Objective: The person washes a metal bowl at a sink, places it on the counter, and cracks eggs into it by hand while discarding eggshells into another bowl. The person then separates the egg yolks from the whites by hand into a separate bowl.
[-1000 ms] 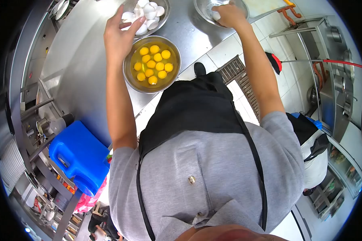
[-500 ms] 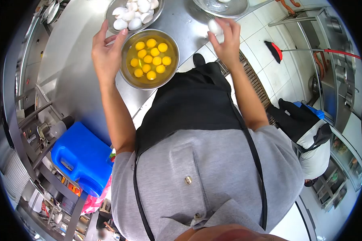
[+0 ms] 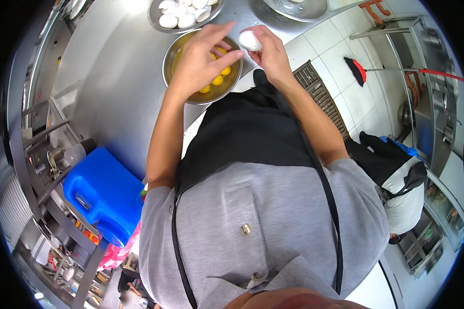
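Observation:
A white egg [image 3: 249, 40] is held in the fingers of my right hand [image 3: 271, 55], beside the right rim of a metal bowl [image 3: 167, 68]. My left hand [image 3: 200, 57] hangs over that bowl with its fingers apart and nothing in them. Under it, several yellow yolks [image 3: 218, 80] lie in clear egg white; the hand hides many of them. Behind the bowl stands a metal dish [image 3: 152, 19] with several white eggshells [image 3: 186, 20]. A second metal bowl [image 3: 314, 18], at the top right, has something white in it, cut off by the frame.
The steel table [image 3: 108, 77] curves round in front of me. A blue plastic jug [image 3: 105, 188] stands at the lower left. On the tiled floor are a drain grate [image 3: 319, 95] and a red-and-black broom [image 3: 357, 71]. Another person [image 3: 397, 175] is at the right.
My right hand has brought the egg left, towards the near bowl. My left hand has moved right, from the bowl's left edge to above the yolks. The view has shifted slightly.

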Action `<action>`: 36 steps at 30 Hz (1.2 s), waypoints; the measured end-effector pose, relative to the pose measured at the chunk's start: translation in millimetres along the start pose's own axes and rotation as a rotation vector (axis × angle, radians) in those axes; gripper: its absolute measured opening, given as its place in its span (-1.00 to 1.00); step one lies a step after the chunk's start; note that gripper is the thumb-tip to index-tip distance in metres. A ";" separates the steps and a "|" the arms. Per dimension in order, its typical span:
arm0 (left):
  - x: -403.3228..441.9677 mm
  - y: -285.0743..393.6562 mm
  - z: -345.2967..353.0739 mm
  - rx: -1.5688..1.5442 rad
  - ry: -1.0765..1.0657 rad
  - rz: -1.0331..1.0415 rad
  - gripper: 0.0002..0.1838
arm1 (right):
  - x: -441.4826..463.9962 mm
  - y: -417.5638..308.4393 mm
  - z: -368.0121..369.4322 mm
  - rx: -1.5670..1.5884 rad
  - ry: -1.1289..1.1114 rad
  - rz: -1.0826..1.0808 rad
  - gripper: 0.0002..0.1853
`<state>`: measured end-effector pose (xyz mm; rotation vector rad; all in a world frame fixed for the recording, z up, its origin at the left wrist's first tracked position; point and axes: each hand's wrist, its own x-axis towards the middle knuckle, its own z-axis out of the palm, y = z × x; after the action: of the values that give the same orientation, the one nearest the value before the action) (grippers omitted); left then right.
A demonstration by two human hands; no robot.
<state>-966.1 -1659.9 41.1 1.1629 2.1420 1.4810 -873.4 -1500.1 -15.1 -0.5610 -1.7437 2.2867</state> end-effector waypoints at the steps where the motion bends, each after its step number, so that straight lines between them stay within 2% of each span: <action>1: -2.6 -1.2 -1.8 0.003 0.013 -0.003 -0.49 | 3.3 -2.1 12.4 -0.044 0.023 -0.071 -0.63; 3: -5.8 -5.1 -4.9 0.007 0.004 -0.020 -0.51 | 5.9 -11.0 31.2 -0.122 0.044 -0.080 -0.56; 5: -12.1 -6.6 -6.7 0.007 0.048 -0.028 -0.56 | 11.3 -10.6 40.0 -0.476 0.026 -0.266 -0.50; 6: -14.9 -12.2 -5.9 -0.058 0.124 -0.002 -0.58 | 10.6 -11.0 44.8 -0.530 0.027 -0.300 -0.49; 7: -17.5 -15.0 -6.3 -0.123 0.200 0.023 -0.60 | 10.1 -13.2 49.9 -0.532 0.011 -0.299 -0.49; 12: -30.3 -26.2 -10.6 -0.057 0.308 -0.067 -0.61 | 14.2 -8.2 63.5 -0.690 -0.082 -0.262 -0.54; 19: -42.3 -27.5 -8.2 0.019 0.368 -0.198 -0.62 | 18.4 3.1 71.7 -0.666 -0.129 -0.243 -0.49; 28: -41.1 -35.9 0.9 0.120 0.501 -0.157 -0.65 | 22.6 7.0 71.0 -0.742 -0.184 -0.231 -0.43; 35: -40.8 -48.4 -4.1 0.082 0.484 -0.148 -0.65 | 27.4 8.9 70.7 -0.745 -0.195 -0.261 -0.44; 36: -41.7 -51.5 -5.5 -0.038 0.474 -0.188 -0.65 | 28.7 9.8 70.4 -0.726 -0.203 -0.271 -0.45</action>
<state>-966.5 -1702.2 -10.2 0.6136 2.4210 1.8363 -928.4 -1553.5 -13.4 -0.1741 -2.5659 1.5317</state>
